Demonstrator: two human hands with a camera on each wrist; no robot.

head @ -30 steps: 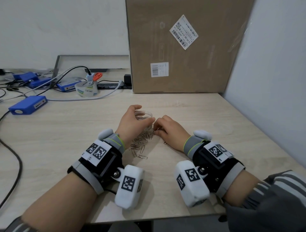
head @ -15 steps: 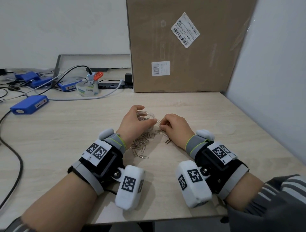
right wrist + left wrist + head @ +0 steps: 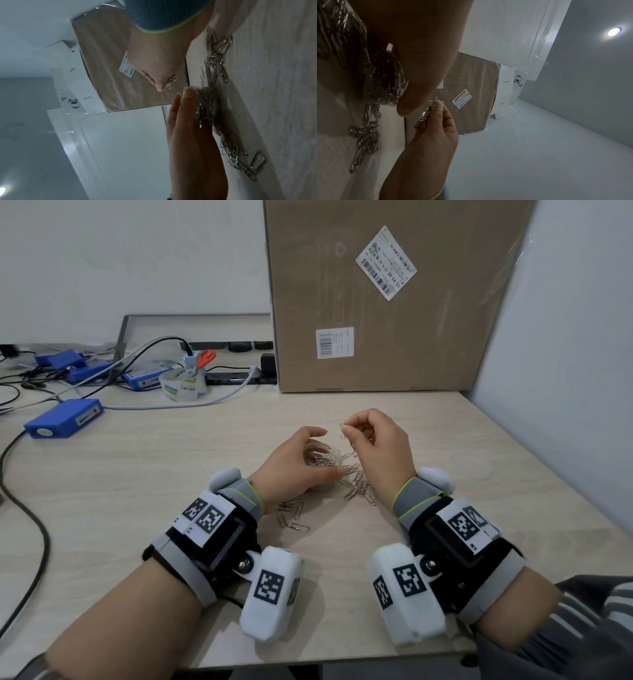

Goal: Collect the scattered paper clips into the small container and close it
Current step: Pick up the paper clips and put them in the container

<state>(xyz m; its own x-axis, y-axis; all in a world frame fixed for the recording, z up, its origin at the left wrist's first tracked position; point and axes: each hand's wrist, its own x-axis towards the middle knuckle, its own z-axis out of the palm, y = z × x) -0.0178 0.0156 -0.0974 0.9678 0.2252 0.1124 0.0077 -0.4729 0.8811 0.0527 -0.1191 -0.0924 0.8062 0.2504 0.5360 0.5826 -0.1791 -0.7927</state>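
The right hand [image 3: 380, 446] is raised above the desk [image 3: 171, 474], its grip pinched on a few paper clips [image 3: 346, 433] between thumb and fingertips. The left hand [image 3: 294, 463] curls around the small clear container [image 3: 323, 455], which stands on the desk partly filled with clips. More loose clips [image 3: 358, 487] lie scattered just near of the container, between the wrists. A cardboard box [image 3: 387, 296] stands at the far edge.
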